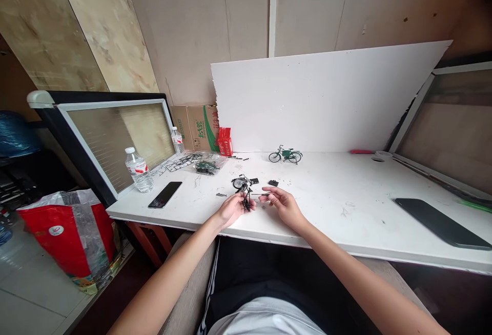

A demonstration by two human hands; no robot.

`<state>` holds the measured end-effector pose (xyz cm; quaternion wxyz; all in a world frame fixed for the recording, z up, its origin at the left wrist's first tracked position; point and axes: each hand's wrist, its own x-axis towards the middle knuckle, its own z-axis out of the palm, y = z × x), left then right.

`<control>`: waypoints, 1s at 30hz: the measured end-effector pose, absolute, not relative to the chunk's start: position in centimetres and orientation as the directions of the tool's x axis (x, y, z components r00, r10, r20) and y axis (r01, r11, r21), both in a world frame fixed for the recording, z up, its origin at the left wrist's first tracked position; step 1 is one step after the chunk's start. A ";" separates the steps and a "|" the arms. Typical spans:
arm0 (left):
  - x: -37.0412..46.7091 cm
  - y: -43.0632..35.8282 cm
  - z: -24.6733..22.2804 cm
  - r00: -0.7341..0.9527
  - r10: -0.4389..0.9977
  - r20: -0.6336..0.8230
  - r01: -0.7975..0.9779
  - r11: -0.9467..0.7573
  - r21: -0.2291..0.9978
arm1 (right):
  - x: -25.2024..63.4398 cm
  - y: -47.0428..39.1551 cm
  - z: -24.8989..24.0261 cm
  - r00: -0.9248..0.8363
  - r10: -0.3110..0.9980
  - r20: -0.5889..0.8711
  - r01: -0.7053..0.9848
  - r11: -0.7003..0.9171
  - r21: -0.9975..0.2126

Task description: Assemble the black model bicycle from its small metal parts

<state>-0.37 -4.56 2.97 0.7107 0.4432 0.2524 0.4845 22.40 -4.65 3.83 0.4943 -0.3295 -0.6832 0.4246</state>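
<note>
Our white shirt (265,319) is nearest. By the near edge of the table (326,217), our left hand (232,211) grips a small black bike (243,188); our right hand (282,204) pinches a thin rod (261,194). We seem mid-assembly; the next move calls for steady aim.

**Black model bicycle (243,187) and slender rod-like tool (262,194)**

Item one: bicycle, miniature, dark-framed; being held aslant just below the view's centre, at six o'clock. Its round spoked wheel (238,183) is sitting toward eleven o'clock, while its dark lower portion is reaching toward six, partly hidden between fingers. Item two: tool, thin, straight, dark toward its gripped end; lying nearly level at three o'clock from the bicycle, its narrow end pointing toward nine; contact being unclear.
</note>
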 end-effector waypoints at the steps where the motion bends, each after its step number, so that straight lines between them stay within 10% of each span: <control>1: -0.4 -4.6 3.0 0.402 0.913 0.069 -0.468 0.141 0.872 | 22.3 -4.7 3.9 -0.315 0.871 0.377 -0.005 0.396 -0.918; 30: -0.6 -4.9 3.1 0.438 0.892 0.115 -0.400 0.078 0.913 | 22.4 -4.9 4.5 -0.251 0.935 0.250 -0.027 0.251 -0.968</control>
